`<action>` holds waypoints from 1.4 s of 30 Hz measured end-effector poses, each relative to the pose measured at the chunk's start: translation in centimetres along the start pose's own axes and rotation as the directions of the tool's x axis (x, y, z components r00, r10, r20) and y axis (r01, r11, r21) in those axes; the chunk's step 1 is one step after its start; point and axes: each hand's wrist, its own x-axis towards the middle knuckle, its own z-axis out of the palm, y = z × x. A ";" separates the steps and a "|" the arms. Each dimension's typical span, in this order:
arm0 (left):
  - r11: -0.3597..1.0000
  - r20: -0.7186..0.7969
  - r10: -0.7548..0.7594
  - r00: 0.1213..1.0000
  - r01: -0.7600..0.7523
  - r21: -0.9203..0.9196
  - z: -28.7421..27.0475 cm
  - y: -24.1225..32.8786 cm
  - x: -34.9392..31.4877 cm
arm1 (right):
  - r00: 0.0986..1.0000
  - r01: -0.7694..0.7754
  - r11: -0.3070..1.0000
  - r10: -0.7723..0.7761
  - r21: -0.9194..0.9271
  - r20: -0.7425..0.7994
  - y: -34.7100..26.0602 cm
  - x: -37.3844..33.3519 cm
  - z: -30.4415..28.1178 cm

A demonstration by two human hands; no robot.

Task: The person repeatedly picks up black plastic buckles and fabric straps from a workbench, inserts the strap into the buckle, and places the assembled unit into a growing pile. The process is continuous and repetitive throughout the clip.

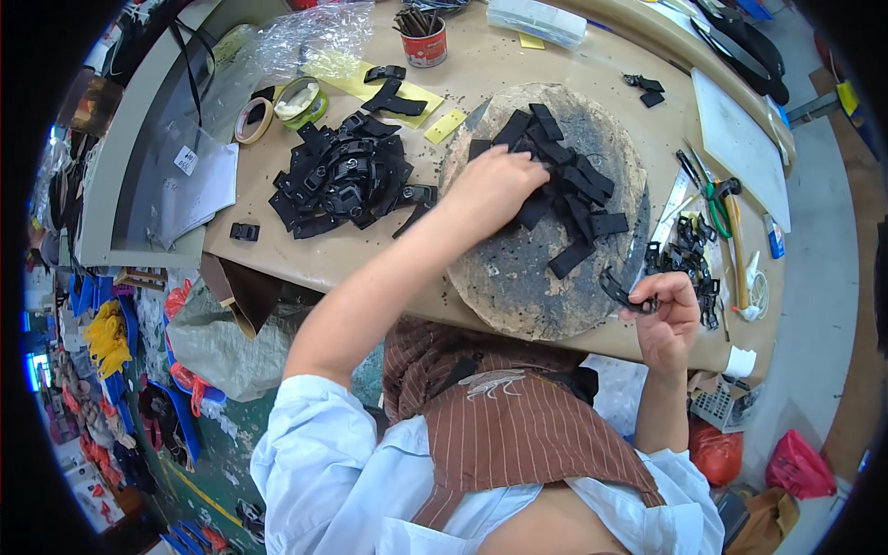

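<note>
A heap of short black webbing straps (578,190) lies on a round, worn wooden block (518,287). My left hand (499,188) reaches across into the left side of that heap. Its fingers curl down onto a strap, and the fingertips are partly hidden. At the block's near right edge, my right hand (668,319) pinches a curved black plastic buckle (622,290) between thumb and fingers. Left of the block sits a large pile of black strap pieces with buckles (347,176). More loose black buckles (689,250) are heaped beyond my right hand.
A hammer (737,240), green-handled scissors (718,205) and a metal ruler (671,217) lie at the right. Tape rolls (254,121), a red tin (425,46) and yellow paper (445,127) are farther back. A grey partition (139,157) borders the table's left.
</note>
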 end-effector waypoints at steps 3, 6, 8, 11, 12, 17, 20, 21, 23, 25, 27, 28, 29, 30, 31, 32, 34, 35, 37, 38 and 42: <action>0.948 -0.242 -0.187 0.952 0.110 -0.298 -1.3 3.4 -2.2 | 0.997 -0.077 0.995 0.077 -0.062 -0.004 0.3 -0.4 0.1; 0.400 0.109 -0.520 0.847 0.353 -0.846 -4.2 7.9 -3.1 | 0.980 0.054 0.998 -0.045 -0.040 0.196 0.1 0.2 0.8; -0.014 0.364 -0.496 0.788 0.412 -0.911 -5.8 9.9 -3.7 | 0.943 0.145 0.984 -0.105 -0.107 0.317 -0.8 1.2 2.3; -0.137 0.440 -0.429 0.789 0.424 -0.895 -7.3 11.3 -4.7 | 0.911 0.256 0.945 -0.165 -0.203 0.378 -1.1 2.7 3.9; -0.118 0.425 -0.432 0.795 0.417 -0.901 -7.4 11.4 -5.0 | 0.907 0.272 0.942 -0.181 -0.198 0.381 -0.7 2.7 3.7; -0.076 0.389 -0.438 0.811 0.397 -0.914 -7.7 12.1 -5.9 | 0.900 0.313 0.936 -0.238 -0.160 0.365 -0.5 2.4 3.8; 0.039 0.359 -0.419 0.834 0.412 -0.910 -7.5 12.1 -6.2 | 0.904 0.302 0.932 -0.214 -0.201 0.369 -0.9 2.4 4.0; 0.104 0.357 -0.410 0.839 0.432 -0.896 -7.6 12.1 -6.2 | 0.906 0.297 0.927 -0.198 -0.228 0.375 -0.9 2.4 4.0; 0.232 0.352 -0.392 0.850 0.462 -0.856 -7.7 12.2 -6.4 | 0.913 0.282 0.922 -0.173 -0.266 0.371 -0.8 2.4 3.9; 0.289 0.436 -0.354 0.827 0.540 -0.790 -8.5 13.0 -6.2 | 0.922 0.266 0.921 -0.156 -0.284 0.355 -0.4 2.3 3.8; 0.253 0.422 -0.386 0.820 0.534 -0.806 -8.0 13.8 -6.5 | 0.980 0.074 0.959 -0.018 -0.273 0.201 0.3 1.6 3.8; 0.191 0.368 -0.439 0.820 0.485 -0.853 -6.9 14.1 -7.2 | 0.991 -0.021 0.967 0.055 -0.254 0.126 0.4 1.3 3.9; 0.141 0.327 -0.471 0.819 0.436 -0.889 -6.2 14.2 -7.3 | 0.989 -0.070 0.971 0.098 -0.228 0.111 0.4 1.1 4.0; 0.095 0.286 -0.502 0.816 0.381 -0.920 -5.6 14.3 -7.5 | 0.985 -0.119 0.972 0.141 -0.200 0.097 0.5 1.0 4.1; 0.080 0.267 -0.525 0.808 0.360 -0.930 -5.6 14.4 -7.5 | 0.979 -0.170 0.970 0.187 -0.172 0.086 0.6 0.9 4.2; 0.067 0.249 -0.547 0.799 0.338 -0.939 -5.5 14.6 -7.6 | 0.976 -0.132 0.966 0.166 -0.222 0.143 0.8 0.8 3.7; 0.032 0.283 -0.526 0.802 0.351 -0.936 -5.6 14.6 -7.6 | 0.976 -0.021 0.963 0.077 -0.268 0.201 0.8 1.2 3.5; 0.012 0.334 -0.481 0.811 0.387 -0.922 -5.9 14.4 -7.7 | 0.973 0.036 0.957 0.033 -0.289 0.230 0.8 1.3 3.4; 0.002 0.380 -0.421 0.824 0.420 -0.908 -5.9 14.2 -7.9 | 0.976 -0.007 0.961 0.066 -0.275 0.206 0.6 1.1 3.5; 0.010 0.377 -0.409 0.831 0.417 -0.909 -5.7 14.1 -8.1 | 0.977 -0.029 0.963 0.083 -0.267 0.195 0.6 1.0 3.5; -0.032 0.411 -0.358 0.838 0.429 -0.903 -5.7 14.2 -8.3 | 0.982 -0.142 0.978 0.159 -0.152 0.106 0.3 1.0 4.3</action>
